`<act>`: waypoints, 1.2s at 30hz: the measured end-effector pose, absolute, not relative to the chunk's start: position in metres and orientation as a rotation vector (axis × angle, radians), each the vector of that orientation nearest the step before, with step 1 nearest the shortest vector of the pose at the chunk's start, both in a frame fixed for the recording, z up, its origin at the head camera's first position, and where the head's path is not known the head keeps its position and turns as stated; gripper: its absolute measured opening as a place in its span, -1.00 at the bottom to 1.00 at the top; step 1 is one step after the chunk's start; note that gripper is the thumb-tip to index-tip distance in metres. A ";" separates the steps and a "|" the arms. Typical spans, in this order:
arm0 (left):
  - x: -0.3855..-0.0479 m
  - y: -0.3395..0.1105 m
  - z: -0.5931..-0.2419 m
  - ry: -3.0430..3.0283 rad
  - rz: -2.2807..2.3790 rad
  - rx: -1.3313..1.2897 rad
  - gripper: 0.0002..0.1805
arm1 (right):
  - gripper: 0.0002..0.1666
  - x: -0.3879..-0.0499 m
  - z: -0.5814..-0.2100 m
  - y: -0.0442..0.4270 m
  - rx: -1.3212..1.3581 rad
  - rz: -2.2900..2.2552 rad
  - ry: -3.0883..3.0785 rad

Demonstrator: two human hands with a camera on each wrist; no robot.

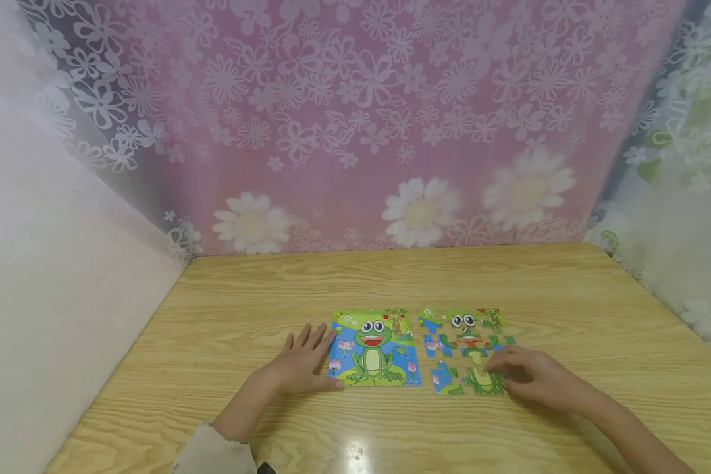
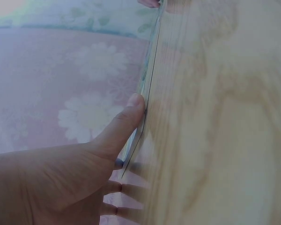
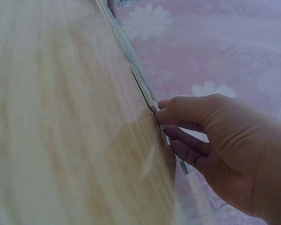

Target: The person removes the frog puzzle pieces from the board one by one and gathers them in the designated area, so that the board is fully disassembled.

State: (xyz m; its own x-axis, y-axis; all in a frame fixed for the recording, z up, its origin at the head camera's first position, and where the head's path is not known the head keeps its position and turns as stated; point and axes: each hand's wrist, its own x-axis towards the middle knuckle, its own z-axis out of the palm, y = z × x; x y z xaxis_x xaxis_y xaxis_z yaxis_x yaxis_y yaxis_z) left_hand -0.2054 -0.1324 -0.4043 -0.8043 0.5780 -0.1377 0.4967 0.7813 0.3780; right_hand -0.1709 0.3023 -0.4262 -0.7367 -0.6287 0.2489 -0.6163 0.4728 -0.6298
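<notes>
In the head view a frog puzzle board, showing a whole green frog on blue, lies flat on the table. Along its left and bottom edges rests my left hand, fingers spread, thumb by the lower left corner; the left wrist view shows the thumb against the board's thin edge. To the right lie several loose pieces in rough rows, among them an eyes piece and a corner piece. My right hand pinches a frog-leg puzzle piece by its right side, fingers bent.
The wood-grain table runs back to a pink flowered curtain. A pale sheet hangs on the left and a flowered one on the right. Light reflects off the table's front.
</notes>
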 end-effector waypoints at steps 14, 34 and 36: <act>-0.209 -0.136 -0.408 2.732 0.460 0.826 0.06 | -0.65 -0.172 -0.422 0.299 -1.214 -1.052 2.752; -0.207 -0.135 -0.406 2.722 0.459 0.843 0.05 | -0.70 -0.197 -0.400 0.212 -1.229 -0.931 2.796; -0.208 -0.134 -0.406 2.722 0.460 0.844 0.05 | -0.70 -0.201 -0.401 0.202 -1.224 -0.908 2.772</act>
State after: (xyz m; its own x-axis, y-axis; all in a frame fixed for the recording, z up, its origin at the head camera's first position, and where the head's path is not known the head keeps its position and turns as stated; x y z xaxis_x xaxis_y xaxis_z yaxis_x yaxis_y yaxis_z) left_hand -0.2075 -0.1343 -0.4062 -0.7997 0.5824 -0.1458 0.5021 0.7819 0.3694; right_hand -0.2008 0.2024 -0.4008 -0.7004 -0.6718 0.2408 -0.6842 0.5361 -0.4945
